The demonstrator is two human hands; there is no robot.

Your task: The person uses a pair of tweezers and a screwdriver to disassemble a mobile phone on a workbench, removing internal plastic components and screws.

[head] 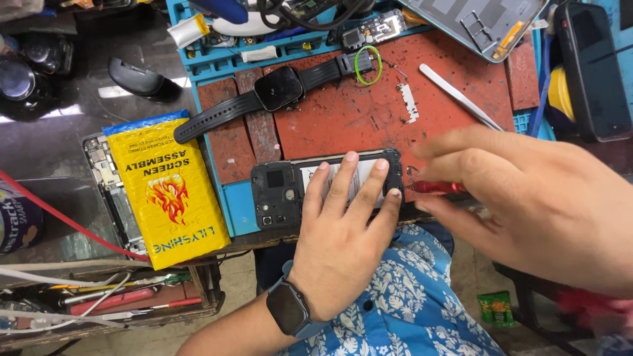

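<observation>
Left hand presses flat, fingers spread, on the opened phone atop the red mat; right hand, fingers pinching a red-handled screwdriver, at the phone's edge

Single view only: the head-worn camera looks steeply down from above the person's own lap onto the near edge of a red work mat, facing away from the body toward the back of the bench. It sits close, so the left hand fills the lower centre and the right hand, apparently nearest the lens, is large and blurred. With no second camera, no part of the scene is shared between views.
</observation>
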